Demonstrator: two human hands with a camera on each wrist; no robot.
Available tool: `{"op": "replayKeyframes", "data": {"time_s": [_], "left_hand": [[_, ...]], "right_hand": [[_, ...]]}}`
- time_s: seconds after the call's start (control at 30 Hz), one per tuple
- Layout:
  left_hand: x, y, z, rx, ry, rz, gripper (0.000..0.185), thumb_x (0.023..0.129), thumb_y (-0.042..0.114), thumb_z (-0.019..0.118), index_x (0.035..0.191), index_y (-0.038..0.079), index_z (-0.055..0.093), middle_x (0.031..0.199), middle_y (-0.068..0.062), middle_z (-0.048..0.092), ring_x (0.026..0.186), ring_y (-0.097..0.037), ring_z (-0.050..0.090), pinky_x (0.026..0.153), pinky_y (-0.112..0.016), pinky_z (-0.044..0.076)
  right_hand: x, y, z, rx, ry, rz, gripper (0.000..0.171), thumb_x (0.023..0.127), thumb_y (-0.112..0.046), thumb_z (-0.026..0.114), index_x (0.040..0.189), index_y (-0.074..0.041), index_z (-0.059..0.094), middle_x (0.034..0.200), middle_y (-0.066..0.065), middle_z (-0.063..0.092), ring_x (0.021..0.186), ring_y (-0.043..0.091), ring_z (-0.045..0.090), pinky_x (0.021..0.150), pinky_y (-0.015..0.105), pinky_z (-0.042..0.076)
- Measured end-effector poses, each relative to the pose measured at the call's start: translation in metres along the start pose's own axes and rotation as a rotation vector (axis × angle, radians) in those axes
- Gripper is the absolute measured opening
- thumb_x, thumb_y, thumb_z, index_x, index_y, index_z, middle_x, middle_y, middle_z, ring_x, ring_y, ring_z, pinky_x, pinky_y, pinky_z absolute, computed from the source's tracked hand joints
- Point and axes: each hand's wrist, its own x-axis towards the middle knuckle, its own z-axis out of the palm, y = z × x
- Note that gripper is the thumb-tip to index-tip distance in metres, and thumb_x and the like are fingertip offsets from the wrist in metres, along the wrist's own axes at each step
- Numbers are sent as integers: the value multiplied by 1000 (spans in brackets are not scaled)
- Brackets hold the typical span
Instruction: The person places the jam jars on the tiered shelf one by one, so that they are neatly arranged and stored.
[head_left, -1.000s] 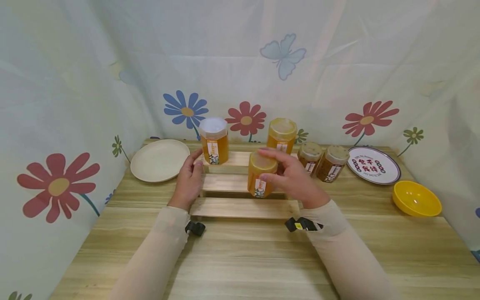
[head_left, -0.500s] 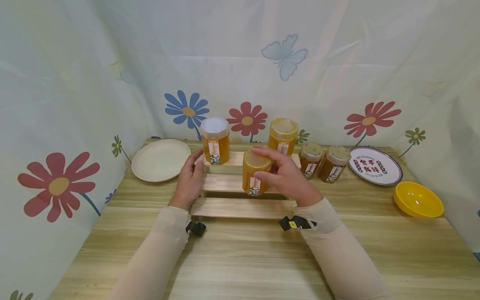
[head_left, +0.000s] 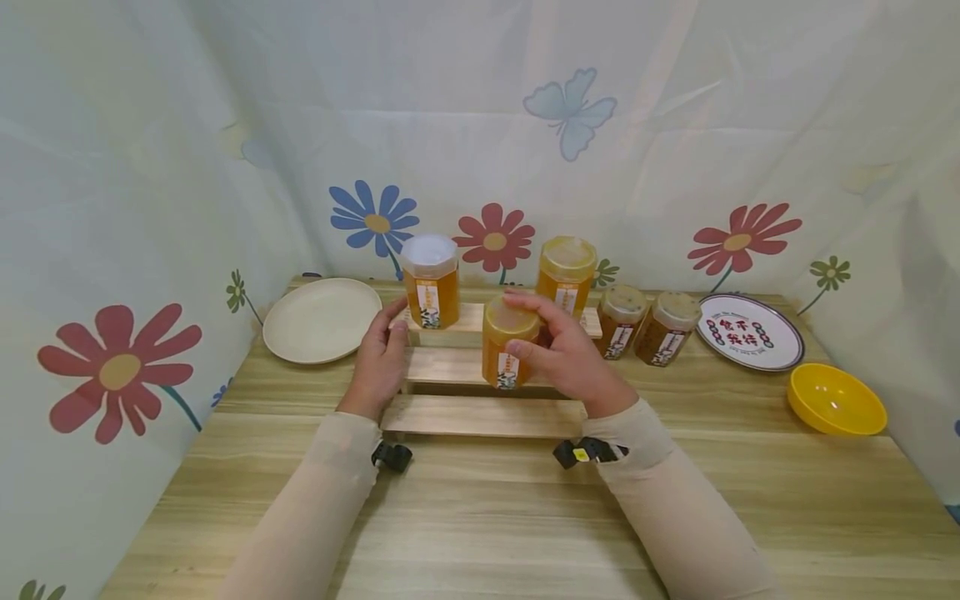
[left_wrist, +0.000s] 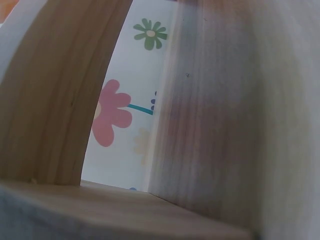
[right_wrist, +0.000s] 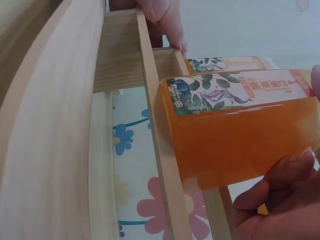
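Note:
My right hand (head_left: 561, 354) grips a yellow-lidded honey jar (head_left: 507, 343) from its right side, thumb across the front, fingers over the lid. The jar is upright at the middle step of a three-step wooden rack (head_left: 480, 417); its base touches a slat edge, and the honey jar (right_wrist: 235, 130) with my fingers (right_wrist: 280, 175) shows close up in the right wrist view. My left hand (head_left: 382, 358) holds the rack's left end, thumb on the top step. On that step stand a white-lidded jar (head_left: 429, 279) and a yellow-lidded jar (head_left: 565, 271). The left wrist view shows only rack wood (left_wrist: 225, 125).
Two smaller dark jars (head_left: 621, 319) (head_left: 663, 327) stand on the table right of the rack. A cream plate (head_left: 321, 319) lies back left, a patterned plate (head_left: 750, 331) back right, a yellow bowl (head_left: 836, 398) at the right. Flowered cloth walls enclose three sides.
My right hand has carried the honey jar a little left and back, over the middle step. The left hand has stayed on the rack's end.

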Motion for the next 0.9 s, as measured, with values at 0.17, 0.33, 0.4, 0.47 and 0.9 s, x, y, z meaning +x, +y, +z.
{"op": "replayKeyframes", "data": {"time_s": [0.17, 0.33, 0.4, 0.47, 0.9], "left_hand": [[1, 1, 0, -12, -10, -32, 49, 117, 22, 35, 165, 14, 36, 156, -20, 46, 121, -36, 50, 110, -50, 38], [0, 2, 0, -11, -8, -24, 49, 117, 23, 35, 165, 15, 36, 158, -19, 45, 122, -34, 49, 111, -50, 37], [0, 2, 0, -6, -4, -14, 48, 117, 26, 36, 164, 19, 37, 156, -17, 47, 120, -31, 49, 110, -48, 38], [-1, 2, 0, -3, 1, -1, 48, 116, 29, 37, 164, 22, 39, 152, -16, 50, 117, -29, 50, 108, -46, 39], [-1, -2, 0, 10, 9, 21, 48, 116, 31, 37, 163, 20, 39, 153, -13, 50, 115, -27, 51, 106, -46, 41]], "right_hand": [[0, 0, 4, 36, -2, -5, 57, 101, 5, 65, 154, -4, 46, 152, 20, 46, 115, 28, 63, 97, 34, 58], [-1, -3, 6, 44, -4, 4, 58, 102, 5, 64, 155, -5, 45, 153, 19, 45, 118, 27, 62, 98, 33, 57], [-1, -4, 6, 37, -3, 11, 58, 102, 5, 63, 156, -6, 45, 151, 19, 46, 117, 28, 62, 97, 31, 57], [-2, -6, 6, 6, 3, 20, 59, 102, 5, 63, 156, -6, 45, 149, 20, 49, 112, 28, 63, 92, 30, 58], [-27, -63, -26, -444, 176, 136, 54, 99, -21, 77, 150, -23, 60, 107, 13, 64, 73, 27, 56, 59, 32, 49]]}}
